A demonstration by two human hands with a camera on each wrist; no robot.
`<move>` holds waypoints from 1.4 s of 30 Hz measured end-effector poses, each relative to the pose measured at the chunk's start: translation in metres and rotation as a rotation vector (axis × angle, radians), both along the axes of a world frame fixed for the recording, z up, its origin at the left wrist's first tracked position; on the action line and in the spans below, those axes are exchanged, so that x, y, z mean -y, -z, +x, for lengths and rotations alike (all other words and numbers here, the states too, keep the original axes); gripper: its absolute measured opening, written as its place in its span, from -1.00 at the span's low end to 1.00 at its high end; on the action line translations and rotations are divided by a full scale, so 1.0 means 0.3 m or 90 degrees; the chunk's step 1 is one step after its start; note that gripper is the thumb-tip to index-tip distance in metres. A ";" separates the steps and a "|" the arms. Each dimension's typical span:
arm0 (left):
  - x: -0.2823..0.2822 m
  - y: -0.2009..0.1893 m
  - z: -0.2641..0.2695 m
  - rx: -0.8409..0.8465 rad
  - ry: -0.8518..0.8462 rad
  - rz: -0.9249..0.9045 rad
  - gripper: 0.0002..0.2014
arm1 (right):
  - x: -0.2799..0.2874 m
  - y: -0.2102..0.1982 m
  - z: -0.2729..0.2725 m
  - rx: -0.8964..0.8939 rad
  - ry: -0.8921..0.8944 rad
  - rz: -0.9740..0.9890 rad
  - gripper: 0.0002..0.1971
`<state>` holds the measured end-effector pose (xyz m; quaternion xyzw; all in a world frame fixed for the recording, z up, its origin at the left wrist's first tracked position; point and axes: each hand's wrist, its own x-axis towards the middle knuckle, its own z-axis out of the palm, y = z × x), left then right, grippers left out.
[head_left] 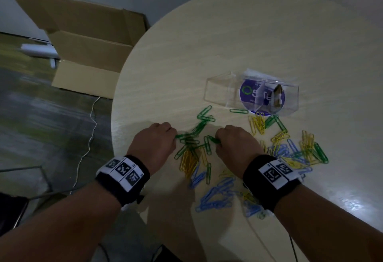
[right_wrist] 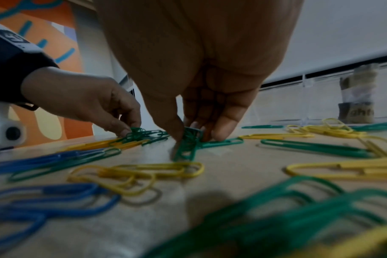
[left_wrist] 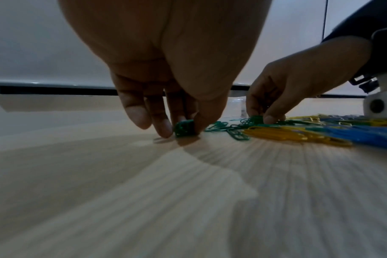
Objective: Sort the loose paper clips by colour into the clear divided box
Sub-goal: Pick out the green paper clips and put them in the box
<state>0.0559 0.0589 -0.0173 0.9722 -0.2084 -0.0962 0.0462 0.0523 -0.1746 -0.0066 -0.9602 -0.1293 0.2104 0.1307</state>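
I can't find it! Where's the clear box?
In the head view, the clear divided box sits on the table's far right, just beyond the loose paper clips.

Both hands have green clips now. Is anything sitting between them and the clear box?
Nothing tall. Between the left hand, right hand and the clear divided box lie only flat loose green clips on the table.

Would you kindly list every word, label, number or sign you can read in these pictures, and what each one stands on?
"ght": partial letters on the brown tag inside the clear divided box, seen from the right wrist.
Blue round sticker under the box: a green ring logo and pale characters, too blurred to read.
Black-and-white square marker codes on the left wristband and right wristband: patterns only, tiny digits unreadable.
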 end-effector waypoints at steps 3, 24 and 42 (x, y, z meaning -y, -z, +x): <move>0.013 -0.019 0.008 -0.022 -0.025 0.011 -0.88 | 0.006 -0.005 0.000 0.011 0.008 0.012 -0.78; 0.485 -0.142 0.311 -0.051 -0.237 -0.410 -0.69 | 0.280 -0.156 0.255 0.113 0.427 0.219 -0.80; 0.036 0.010 -0.055 -0.019 -0.162 -0.176 -0.88 | 0.148 0.016 0.057 0.161 -0.023 -0.074 -0.84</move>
